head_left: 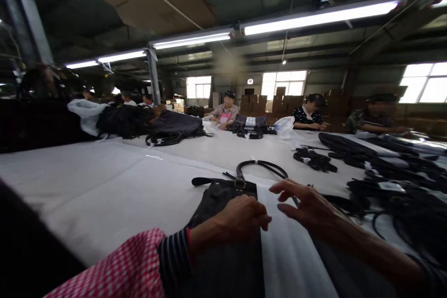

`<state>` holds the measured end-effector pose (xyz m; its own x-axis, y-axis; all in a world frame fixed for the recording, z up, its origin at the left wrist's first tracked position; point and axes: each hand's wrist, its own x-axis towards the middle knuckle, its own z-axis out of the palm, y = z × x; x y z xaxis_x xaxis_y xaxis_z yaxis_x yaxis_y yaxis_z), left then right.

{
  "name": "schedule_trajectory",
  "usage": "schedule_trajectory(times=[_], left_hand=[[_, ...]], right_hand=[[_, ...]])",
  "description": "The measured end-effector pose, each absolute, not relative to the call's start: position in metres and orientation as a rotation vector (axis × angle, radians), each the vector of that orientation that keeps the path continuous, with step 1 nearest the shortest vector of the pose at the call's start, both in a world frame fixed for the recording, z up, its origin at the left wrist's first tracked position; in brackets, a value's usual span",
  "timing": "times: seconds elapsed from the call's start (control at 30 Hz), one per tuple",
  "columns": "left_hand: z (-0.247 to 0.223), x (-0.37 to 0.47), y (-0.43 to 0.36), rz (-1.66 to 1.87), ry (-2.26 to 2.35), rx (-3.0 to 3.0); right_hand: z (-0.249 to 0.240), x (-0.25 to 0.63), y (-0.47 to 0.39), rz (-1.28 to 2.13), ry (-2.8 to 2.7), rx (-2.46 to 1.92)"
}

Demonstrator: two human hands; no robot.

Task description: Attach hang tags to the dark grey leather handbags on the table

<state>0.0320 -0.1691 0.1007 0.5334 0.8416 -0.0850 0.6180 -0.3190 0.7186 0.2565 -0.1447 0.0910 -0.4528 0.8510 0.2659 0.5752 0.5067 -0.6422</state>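
Observation:
A black bag [223,260] lies on the white-covered table in front of me, its dark looped handle [265,164] pointing away and a buckled strap [240,184] across its top. A white sheet [289,251] runs lengthwise over the bag. My left hand [244,216] is over the bag at the sheet's left edge, fingers curled together; what they hold, if anything, is hidden. Above the sheet's right side, my right hand [302,200] has its thumb and fingers apart with nothing between them.
More black bags [391,200] and straps [314,160] are piled at the right. Dark bags [178,125] and clear plastic [85,114] stand at the back left. Several people sit across the white table [104,186], one in a pink apron [225,117].

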Motion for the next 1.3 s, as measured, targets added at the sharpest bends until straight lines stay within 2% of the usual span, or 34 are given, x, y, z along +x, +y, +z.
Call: schedule_trajectory(times=[0.1, 0.17, 0.3, 0.47, 0.53, 0.77, 0.97, 1.3], left_hand=[[0.11, 0.021, -0.156, 0.393, 1.249, 2.307], [0.112, 0.01, -0.144, 0.38, 1.265, 2.282], [0.109, -0.016, -0.109, 0.372, 1.226, 2.196], [0.08, -0.039, -0.056, 0.496, 1.579, 2.235], [0.062, -0.042, -0.039, 0.559, 1.618, 2.183], [0.027, -0.048, -0.017, 0.669, 1.284, 2.009], [0.012, -0.043, -0.019, 0.929, 0.944, 1.367], [0.014, -0.045, -0.023, 0.905, 1.031, 1.511]], right_hand=[[0.098, 0.217, -0.142, 1.06, -2.192, -1.061], [0.101, 0.202, -0.134, 1.029, -2.181, -1.07], [0.103, 0.186, -0.108, 0.616, -2.339, -1.128], [0.096, 0.174, -0.081, -0.125, -2.54, -1.328], [0.089, 0.17, -0.076, -0.239, -2.583, -1.369], [0.058, 0.164, -0.066, -0.181, -2.549, -1.45], [0.043, 0.157, -0.055, -0.176, -2.457, -1.48], [0.025, 0.146, -0.05, 0.05, -2.335, -1.482]])
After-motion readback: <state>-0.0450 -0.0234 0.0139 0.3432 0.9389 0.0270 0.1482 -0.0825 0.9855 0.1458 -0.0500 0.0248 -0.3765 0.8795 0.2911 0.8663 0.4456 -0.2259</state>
